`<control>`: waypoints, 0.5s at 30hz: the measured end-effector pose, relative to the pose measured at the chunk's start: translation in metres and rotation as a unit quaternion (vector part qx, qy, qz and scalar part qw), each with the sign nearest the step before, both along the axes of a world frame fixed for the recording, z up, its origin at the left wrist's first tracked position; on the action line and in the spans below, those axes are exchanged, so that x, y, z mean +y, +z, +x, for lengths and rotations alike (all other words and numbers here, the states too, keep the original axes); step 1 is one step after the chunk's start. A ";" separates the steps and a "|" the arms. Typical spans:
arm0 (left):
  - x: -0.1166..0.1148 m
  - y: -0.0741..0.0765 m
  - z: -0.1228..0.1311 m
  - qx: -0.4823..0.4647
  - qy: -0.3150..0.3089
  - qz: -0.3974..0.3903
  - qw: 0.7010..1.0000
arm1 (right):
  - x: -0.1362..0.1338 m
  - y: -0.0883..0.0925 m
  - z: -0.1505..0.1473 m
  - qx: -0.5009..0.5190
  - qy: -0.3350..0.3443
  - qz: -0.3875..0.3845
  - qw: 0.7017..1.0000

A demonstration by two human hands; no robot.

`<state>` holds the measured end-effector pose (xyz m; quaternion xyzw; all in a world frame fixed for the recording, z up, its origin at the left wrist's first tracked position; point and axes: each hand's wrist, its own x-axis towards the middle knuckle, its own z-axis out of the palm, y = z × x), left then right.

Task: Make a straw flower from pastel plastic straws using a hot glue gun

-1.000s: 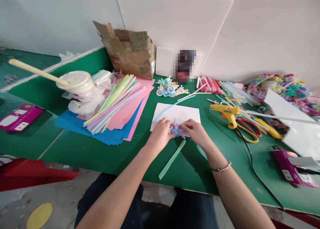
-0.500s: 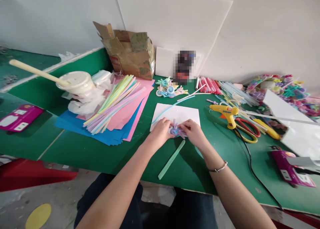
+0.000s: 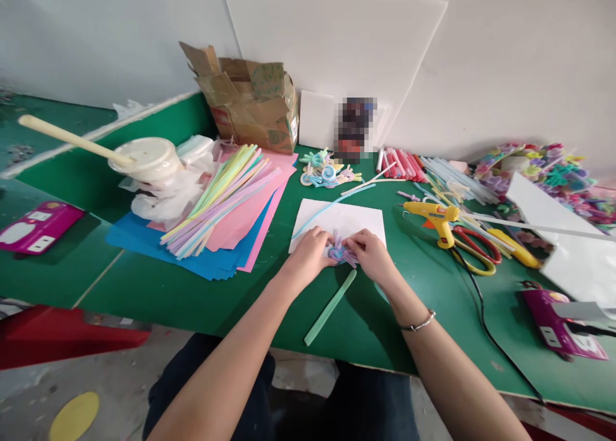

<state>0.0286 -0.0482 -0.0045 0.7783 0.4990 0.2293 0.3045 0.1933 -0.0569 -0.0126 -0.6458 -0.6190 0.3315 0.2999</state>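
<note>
Across the lower half of the frame the green bench (image 3: 206,300) is carrying a white board (image 3: 362,219) at centre, a green strip (image 3: 330,307) below it, blue sheets (image 3: 144,241) at left and a yellow glue gun (image 3: 436,216) at right.

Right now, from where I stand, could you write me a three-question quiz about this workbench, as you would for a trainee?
1. What are the left hand and right hand both holding?
2. True or false: the yellow hot-glue gun lies to the right of the white board.
3. Which lies closest to the front edge of the green table: A, cardboard box; B, green pipe-cleaner strip; C, scissors?

Key: 1. A purple-and-blue pipe-cleaner piece. 2. True. 3. B.
</note>
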 end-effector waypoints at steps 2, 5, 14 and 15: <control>0.000 0.000 0.000 0.005 -0.001 0.002 1.000 | 0.000 0.001 0.000 0.002 -0.001 -0.004 1.000; 0.000 0.000 0.001 0.010 0.001 0.002 1.000 | 0.000 0.003 -0.001 0.004 -0.002 -0.009 1.000; 0.000 0.002 0.001 0.013 0.007 -0.013 1.000 | 0.000 0.004 -0.002 0.004 -0.003 -0.009 1.000; 0.000 0.002 0.001 0.013 0.007 -0.015 1.000 | 0.000 0.004 -0.002 0.004 -0.003 -0.008 1.000</control>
